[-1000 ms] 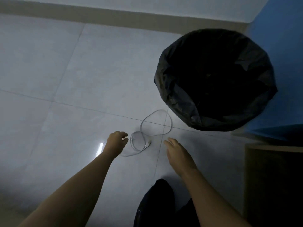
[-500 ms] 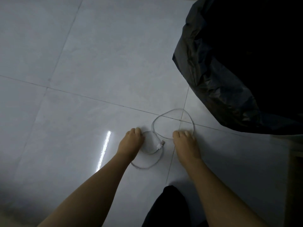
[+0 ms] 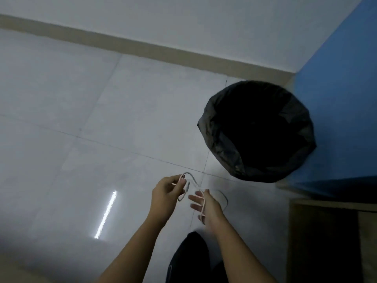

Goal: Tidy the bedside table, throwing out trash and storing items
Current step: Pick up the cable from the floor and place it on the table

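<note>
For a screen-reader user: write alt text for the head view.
Two bare hands hold a thin white cable above a pale tiled floor, the left hand pinching one loop and the right hand draped with another. A bin lined with a black bag stands ahead, right.

Pale floor, dark bin, blue wall

Thin white cable point(image 3: 191, 179); black plastic bin liner point(image 3: 222, 137); grey glossy floor tiles point(image 3: 81, 103) (beige skirting point(image 3: 142, 48)); blue wall panel point(image 3: 342, 99).

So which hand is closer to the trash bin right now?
Right. The right hand sits just below the bin's near edge, with the white cable looped over it. The left hand pinches the cable farther left, on the side away from the bin.
</note>
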